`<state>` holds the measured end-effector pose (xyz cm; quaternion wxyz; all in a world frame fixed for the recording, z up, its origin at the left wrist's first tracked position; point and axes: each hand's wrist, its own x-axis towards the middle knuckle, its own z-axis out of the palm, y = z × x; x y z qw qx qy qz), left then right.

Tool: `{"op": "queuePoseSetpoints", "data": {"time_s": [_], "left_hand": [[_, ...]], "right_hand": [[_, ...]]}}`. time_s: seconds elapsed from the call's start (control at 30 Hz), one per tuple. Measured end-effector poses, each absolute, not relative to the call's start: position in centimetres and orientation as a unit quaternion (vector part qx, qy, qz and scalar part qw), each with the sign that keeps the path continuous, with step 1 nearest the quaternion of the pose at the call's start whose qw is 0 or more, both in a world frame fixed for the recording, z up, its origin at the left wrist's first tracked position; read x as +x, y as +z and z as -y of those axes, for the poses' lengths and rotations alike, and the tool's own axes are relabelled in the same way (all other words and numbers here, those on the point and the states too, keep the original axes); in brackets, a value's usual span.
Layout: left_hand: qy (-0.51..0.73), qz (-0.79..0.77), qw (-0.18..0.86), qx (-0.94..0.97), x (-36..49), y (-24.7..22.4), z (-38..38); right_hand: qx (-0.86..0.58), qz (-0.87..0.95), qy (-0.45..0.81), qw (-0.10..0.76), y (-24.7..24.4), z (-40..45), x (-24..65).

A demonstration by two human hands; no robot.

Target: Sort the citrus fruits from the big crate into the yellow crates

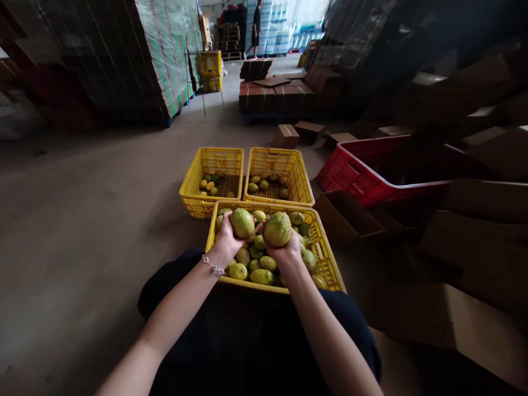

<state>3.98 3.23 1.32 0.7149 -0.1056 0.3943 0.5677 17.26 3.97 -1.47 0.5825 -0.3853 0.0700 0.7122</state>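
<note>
My left hand (226, 241), with a bracelet at its wrist, holds a smooth round green fruit (242, 223). Beside it my right hand (290, 252) holds a bumpy yellow-green fruit (278, 229). Both hands are above a yellow crate (333, 269) that contains several green and yellow fruits (261, 276). Behind this crate stand two more yellow crates, one at the left (190, 190) and one at the right (303, 176), each with several smaller fruits on its bottom. The palms are largely hidden under the held fruits.
A red crate (355, 179) and an open cardboard box (344, 217) stand to the right, among more cardboard. Small boxes (286, 136) lie beyond the crates, before a pallet of flat cardboard (272, 99). Wrapped stacks rise at the left. A person (256, 27) is far back.
</note>
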Motion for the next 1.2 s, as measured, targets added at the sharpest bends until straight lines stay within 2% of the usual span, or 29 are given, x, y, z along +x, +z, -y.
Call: {"op": "queuePoseSetpoints", "data": {"time_s": [0.2,0.33,0.57,0.93,1.2], "left_hand": [[0.605,-0.417,0.67,-0.107,3.5,1.1,-3.5],[0.604,-0.4,0.676,-0.135,3.4,0.8,-3.4],[0.619,-0.385,0.67,-0.138,3.4,0.7,-3.4],[0.634,-0.417,0.637,-0.137,2.9,1.7,-3.1],[0.671,-0.389,0.618,-0.128,2.6,2.2,-2.9]], "right_hand": [[-0.389,-0.046,0.702,0.594,-3.0,-4.2,17.6],[-0.421,-0.077,0.676,0.599,-2.5,-4.1,17.8],[-0.424,-0.084,0.708,0.559,-0.7,-3.5,17.2],[-0.4,-0.005,0.763,0.507,-2.9,-4.4,17.1],[-0.423,-0.014,0.742,0.519,-2.3,-4.0,17.1]]}}
